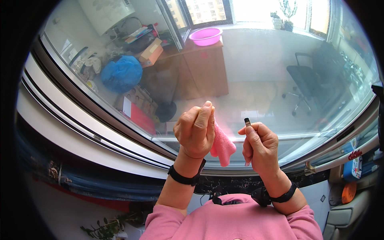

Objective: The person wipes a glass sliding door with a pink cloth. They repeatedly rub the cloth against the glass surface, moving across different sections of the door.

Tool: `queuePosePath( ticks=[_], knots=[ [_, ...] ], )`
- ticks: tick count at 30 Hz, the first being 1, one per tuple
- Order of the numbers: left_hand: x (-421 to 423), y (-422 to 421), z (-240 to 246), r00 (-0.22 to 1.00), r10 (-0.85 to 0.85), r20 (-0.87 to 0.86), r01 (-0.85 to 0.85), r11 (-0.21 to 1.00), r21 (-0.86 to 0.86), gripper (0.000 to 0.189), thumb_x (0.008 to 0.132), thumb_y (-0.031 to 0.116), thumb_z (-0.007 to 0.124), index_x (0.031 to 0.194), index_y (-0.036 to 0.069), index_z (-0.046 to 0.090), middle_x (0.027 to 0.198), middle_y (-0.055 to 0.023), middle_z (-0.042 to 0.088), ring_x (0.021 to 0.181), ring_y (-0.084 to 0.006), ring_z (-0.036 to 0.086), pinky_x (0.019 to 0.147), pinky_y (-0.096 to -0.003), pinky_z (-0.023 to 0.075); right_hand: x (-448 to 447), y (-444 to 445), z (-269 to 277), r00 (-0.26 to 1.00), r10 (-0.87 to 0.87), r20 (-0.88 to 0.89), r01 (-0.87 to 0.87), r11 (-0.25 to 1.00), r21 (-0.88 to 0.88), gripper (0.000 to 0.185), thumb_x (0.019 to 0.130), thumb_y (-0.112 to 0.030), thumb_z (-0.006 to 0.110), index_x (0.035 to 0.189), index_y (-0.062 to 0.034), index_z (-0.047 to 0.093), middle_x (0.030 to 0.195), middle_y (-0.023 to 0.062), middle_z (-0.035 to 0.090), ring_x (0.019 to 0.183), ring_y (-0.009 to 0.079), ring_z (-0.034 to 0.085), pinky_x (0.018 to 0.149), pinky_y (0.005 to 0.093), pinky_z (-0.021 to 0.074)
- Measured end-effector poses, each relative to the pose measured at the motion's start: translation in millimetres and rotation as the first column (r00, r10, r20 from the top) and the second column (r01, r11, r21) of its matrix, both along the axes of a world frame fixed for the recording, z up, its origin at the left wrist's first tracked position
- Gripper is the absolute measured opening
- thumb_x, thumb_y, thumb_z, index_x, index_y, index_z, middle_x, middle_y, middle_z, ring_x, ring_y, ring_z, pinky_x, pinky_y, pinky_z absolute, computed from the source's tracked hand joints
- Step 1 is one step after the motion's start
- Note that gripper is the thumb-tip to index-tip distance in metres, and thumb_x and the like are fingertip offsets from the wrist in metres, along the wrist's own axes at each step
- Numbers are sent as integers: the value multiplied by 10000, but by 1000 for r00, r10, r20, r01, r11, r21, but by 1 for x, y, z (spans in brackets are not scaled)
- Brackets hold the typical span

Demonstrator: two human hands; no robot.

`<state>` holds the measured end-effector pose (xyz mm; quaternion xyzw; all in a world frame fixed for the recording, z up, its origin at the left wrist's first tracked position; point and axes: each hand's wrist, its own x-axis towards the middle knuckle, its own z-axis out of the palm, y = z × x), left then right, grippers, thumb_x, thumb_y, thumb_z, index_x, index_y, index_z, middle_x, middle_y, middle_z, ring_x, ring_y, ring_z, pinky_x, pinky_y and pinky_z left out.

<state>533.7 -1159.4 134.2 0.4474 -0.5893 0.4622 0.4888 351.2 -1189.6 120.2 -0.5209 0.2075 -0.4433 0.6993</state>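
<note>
My left hand (195, 129) is closed in a fist, thumb uppermost, in the middle of the view. A pink cloth (222, 145) hangs from its right side, with the upper part hidden in the fingers. To the right, my right hand (261, 147) pinches a slim, small tool (247, 122) between thumb and forefinger. Its black tip points up, and the fingers cover most of it, so its kind is unclear. Both hands are in front of a hazy glass pane (255, 99); whether either touches the glass I cannot tell.
A pale window frame (99, 150) curves along the left. A white rail (345, 154) crosses at right. Through the glass appear a pink basin (206, 37) on a wooden cabinet (204, 72), a blue bag (121, 73) and an office chair (300, 78). A leafy plant (105, 226) is at lower left.
</note>
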Motion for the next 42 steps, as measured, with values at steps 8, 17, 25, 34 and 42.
queuePosePath(
  ticks=[8,17,25,34,42],
  knots=[
    [8,5,3,997,-28,76,22,997,78,409,667,-63,776,1056,40,699,859,-57,556,609,-167,569,521,-267,476,8,-5,-4,1000,28,3,-28,999,22,190,1026,-129,513,933,6,608,524,-40,473,404,17,382,377,193,277],
    [8,8,10,994,-17,111,4,994,113,423,646,-81,762,1046,36,688,872,-63,562,613,-174,583,517,-262,477,12,-5,-6,999,38,3,-38,999,-15,227,1033,-157,498,942,19,609,497,-2,466,352,57,379,336,213,302],
    [13,4,6,988,-45,146,36,997,65,456,649,-73,752,1086,41,692,877,-58,558,607,-166,580,510,-258,466,6,-2,-4,1000,22,5,-22,999,29,189,1023,-132,519,930,7,607,523,-39,474,401,16,381,372,192,280],
    [12,6,5,990,-29,141,14,995,103,471,642,-81,754,1091,47,693,868,-58,543,572,-157,555,500,-262,458,13,-5,-8,999,35,-2,-35,999,2,214,1028,-149,510,932,16,606,514,-24,467,380,34,377,355,203,293],
    [13,10,7,988,-9,151,-10,992,126,446,637,-75,766,1059,45,684,876,-63,550,582,-170,572,510,-261,474,13,-4,-6,999,27,-21,-28,999,-17,221,1031,-157,505,933,14,605,508,-20,470,372,38,379,351,205,291]
  ],
)
